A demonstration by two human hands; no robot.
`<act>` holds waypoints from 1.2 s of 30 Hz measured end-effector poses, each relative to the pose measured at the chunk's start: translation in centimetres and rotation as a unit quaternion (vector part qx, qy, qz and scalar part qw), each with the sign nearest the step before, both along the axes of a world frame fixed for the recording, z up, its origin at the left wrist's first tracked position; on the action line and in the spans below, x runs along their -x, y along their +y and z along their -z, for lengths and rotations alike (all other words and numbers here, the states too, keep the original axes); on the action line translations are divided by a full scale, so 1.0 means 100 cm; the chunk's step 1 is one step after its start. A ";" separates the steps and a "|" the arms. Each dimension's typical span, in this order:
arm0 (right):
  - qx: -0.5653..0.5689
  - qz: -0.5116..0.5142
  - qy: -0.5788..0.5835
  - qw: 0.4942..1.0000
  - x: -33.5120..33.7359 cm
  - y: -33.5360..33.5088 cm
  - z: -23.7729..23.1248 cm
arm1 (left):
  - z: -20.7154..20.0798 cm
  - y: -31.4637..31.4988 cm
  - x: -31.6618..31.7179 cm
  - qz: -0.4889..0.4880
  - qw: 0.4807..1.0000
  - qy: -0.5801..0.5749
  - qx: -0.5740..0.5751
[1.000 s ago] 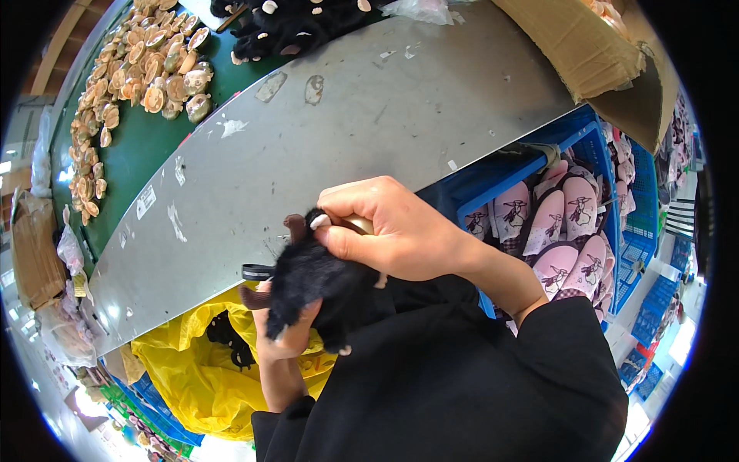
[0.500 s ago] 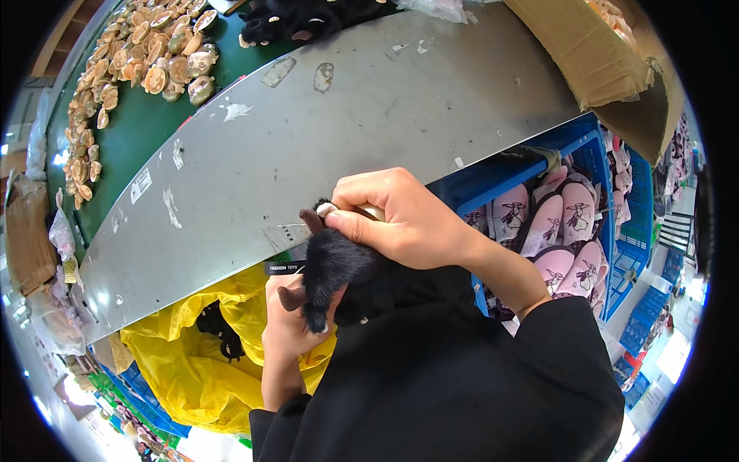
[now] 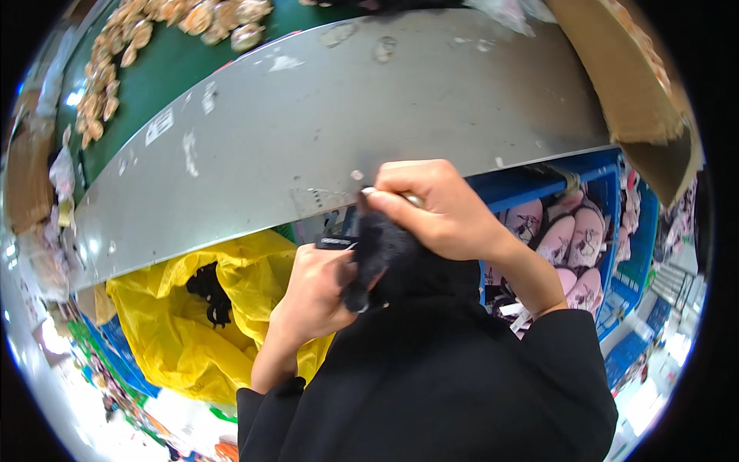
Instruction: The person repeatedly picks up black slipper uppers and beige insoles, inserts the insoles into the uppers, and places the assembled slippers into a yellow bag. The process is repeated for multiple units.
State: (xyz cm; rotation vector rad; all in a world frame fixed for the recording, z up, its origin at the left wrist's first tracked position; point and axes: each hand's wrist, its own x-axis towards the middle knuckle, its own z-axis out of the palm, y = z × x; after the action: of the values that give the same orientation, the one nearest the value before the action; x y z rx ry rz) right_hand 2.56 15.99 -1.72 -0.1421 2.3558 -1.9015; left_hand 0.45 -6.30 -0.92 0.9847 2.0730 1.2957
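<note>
A small black furry plush toy (image 3: 382,245) with brown ear-like pieces is between my hands, close to my body and beside the near edge of the metal table. My left hand (image 3: 314,289) is closed around its lower left side. My right hand (image 3: 439,208) pinches its upper end with thumb and forefinger; a small pale object (image 3: 414,200) shows in that fist, its kind unclear. A black label (image 3: 336,242) sticks out over the left hand's fingers. The toy is blurred and partly covered by the hands.
The grey metal table (image 3: 308,131) borders a green surface (image 3: 173,77) with many tan pieces (image 3: 98,92). Lower left is a yellow bag (image 3: 169,331) with black items (image 3: 206,291). At right, a blue crate (image 3: 608,231) holds pink slippers (image 3: 587,235) below a cardboard box (image 3: 627,85).
Both hands and the toy now appear further right in the view, and the toy's brown pieces have turned and blurred. My view of the table has shifted too. The grip stays on the toy.
</note>
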 end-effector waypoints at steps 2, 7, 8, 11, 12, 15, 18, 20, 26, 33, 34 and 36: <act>0.000 -0.007 -0.062 0.998 0.000 -0.002 -0.005 | -0.002 0.004 -0.001 0.011 0.997 0.070 -0.010; -0.005 -0.085 -0.077 0.993 0.019 -0.014 -0.024 | -0.022 -0.004 0.003 0.042 0.989 0.127 0.063; -0.015 -0.104 -0.070 0.992 0.025 -0.015 -0.025 | -0.023 -0.006 0.003 0.038 0.986 0.139 0.081; -0.045 -0.134 -0.079 0.987 0.031 -0.027 -0.021 | -0.023 -0.016 -0.001 0.032 0.984 0.143 0.097; -0.057 -0.142 -0.075 0.985 0.030 -0.029 -0.014 | -0.018 -0.017 -0.004 0.011 0.987 0.130 0.090; -0.078 -0.160 -0.087 0.980 0.032 -0.036 -0.006 | -0.002 -0.022 -0.012 -0.039 0.994 0.071 0.071; -0.083 -0.170 -0.082 0.979 0.036 -0.045 0.001 | 0.007 -0.037 -0.024 -0.045 0.991 0.088 0.088; -0.091 -0.188 -0.086 0.974 0.042 -0.052 -0.004 | 0.004 -0.039 -0.029 -0.050 0.982 0.145 0.113; -0.127 -0.220 -0.057 0.965 0.070 -0.094 -0.011 | 0.008 -0.052 -0.029 -0.140 0.947 0.223 0.183; -0.139 -0.263 -0.117 0.948 0.079 -0.126 -0.008 | 0.015 -0.076 -0.039 -0.202 0.954 0.152 0.162; -0.139 -0.266 -0.111 0.947 0.078 -0.126 -0.004 | 0.018 -0.079 -0.039 -0.201 0.957 0.146 0.151; -0.143 -0.269 -0.104 0.947 0.077 -0.125 0.004 | 0.016 -0.084 -0.036 -0.203 0.964 0.104 0.140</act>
State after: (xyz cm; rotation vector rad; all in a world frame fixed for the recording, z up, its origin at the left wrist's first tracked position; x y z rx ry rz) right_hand -5.14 3.54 -2.07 -0.4762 2.1294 -1.2486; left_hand 4.02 -14.67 -2.55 0.6119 2.6358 1.0679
